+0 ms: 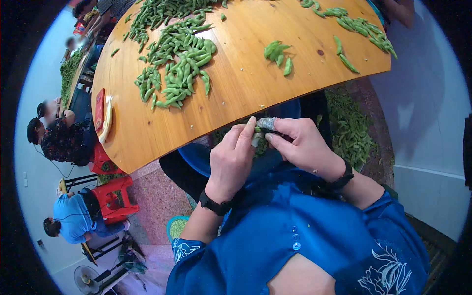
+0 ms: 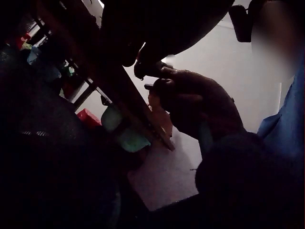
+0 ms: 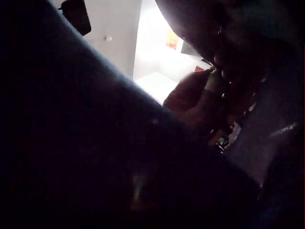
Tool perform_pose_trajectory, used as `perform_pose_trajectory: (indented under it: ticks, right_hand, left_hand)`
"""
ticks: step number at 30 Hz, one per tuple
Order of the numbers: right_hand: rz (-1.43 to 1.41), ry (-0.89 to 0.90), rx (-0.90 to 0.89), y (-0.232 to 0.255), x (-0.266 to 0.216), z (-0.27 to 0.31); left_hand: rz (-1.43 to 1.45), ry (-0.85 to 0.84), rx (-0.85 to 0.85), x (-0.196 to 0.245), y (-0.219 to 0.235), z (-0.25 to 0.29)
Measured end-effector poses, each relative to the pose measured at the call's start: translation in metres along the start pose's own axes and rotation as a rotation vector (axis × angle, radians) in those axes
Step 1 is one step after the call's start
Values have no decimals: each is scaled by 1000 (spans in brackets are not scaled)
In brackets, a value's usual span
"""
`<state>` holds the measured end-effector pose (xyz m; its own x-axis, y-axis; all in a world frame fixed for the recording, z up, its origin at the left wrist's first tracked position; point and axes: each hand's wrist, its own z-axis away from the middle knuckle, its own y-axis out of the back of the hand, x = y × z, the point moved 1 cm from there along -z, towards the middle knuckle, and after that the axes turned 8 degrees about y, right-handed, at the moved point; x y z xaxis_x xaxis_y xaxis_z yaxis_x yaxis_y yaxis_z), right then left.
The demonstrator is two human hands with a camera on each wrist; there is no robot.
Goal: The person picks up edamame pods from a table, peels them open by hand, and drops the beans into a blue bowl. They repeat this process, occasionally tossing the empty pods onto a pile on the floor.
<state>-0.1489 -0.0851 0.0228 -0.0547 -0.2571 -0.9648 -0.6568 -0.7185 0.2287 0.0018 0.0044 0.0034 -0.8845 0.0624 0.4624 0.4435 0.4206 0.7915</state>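
Note:
Above a blue basin, between table edge and lap, both hands meet at the fingertips. My left hand pinches a small green edamame pod, mostly covered by fingers. From the other side my right hand grips at the same pod, a silvery wrap round one of its digits. Both hands show as dark shapes in the left wrist view; the right wrist view is mostly black. A large heap of edamame pods lies on the wooden table, beyond the left hand.
A smaller pod cluster and a row of pods lie farther right on the table. A red object sits at its left edge. Green pods or leaves cover the floor at right. Seated people and red stools are at left.

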Motion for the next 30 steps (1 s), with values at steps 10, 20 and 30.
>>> perform_pose_trajectory:
  ticks: [10, 20, 30]
  right_hand:
    - [-37, 9, 35, -5, -5, 1]
    - [37, 86, 18, -12, -4, 3]
    - [-11, 55, -21, -22, 4, 1]
  left_hand:
    - [358, 122, 60, 8, -9, 3]
    - [435, 143, 52, -15, -15, 8]
    - [718, 458, 86, -8, -18, 10]
